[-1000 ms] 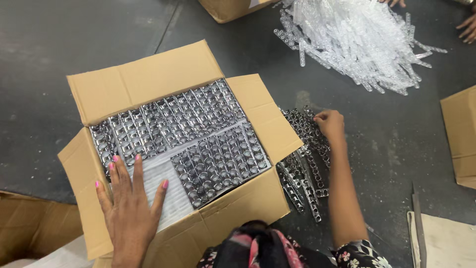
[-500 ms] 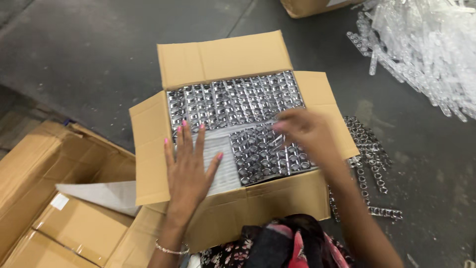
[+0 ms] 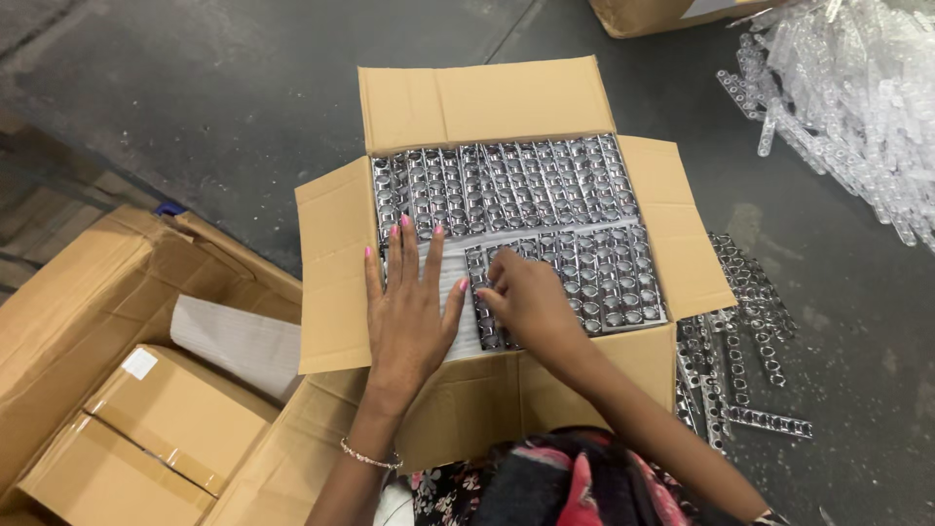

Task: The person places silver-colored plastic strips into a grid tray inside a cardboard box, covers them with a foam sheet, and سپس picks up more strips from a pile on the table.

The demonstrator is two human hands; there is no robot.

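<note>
An open cardboard box (image 3: 336, 253) sits on the floor in front of me, filled with rows of shiny chrome strips (image 3: 506, 185). My left hand (image 3: 409, 302) lies flat, fingers spread, on a white sheet (image 3: 458, 282) inside the box's near-left part. My right hand (image 3: 526, 302) rests on the left end of the near block of chrome strips (image 3: 604, 278), fingers curled at the strip edge beside the white sheet. Whether it grips a strip cannot be told.
Loose chrome strips (image 3: 740, 351) lie on the grey floor right of the box. A heap of clear plastic strips (image 3: 857, 97) fills the top right. Flattened and closed cardboard boxes (image 3: 136, 429) with a white sheet (image 3: 234, 336) lie at left.
My right hand came from the loose strips on the floor into the box, now at the near block's left end. My left hand stayed flat on the white sheet. The view shifted.
</note>
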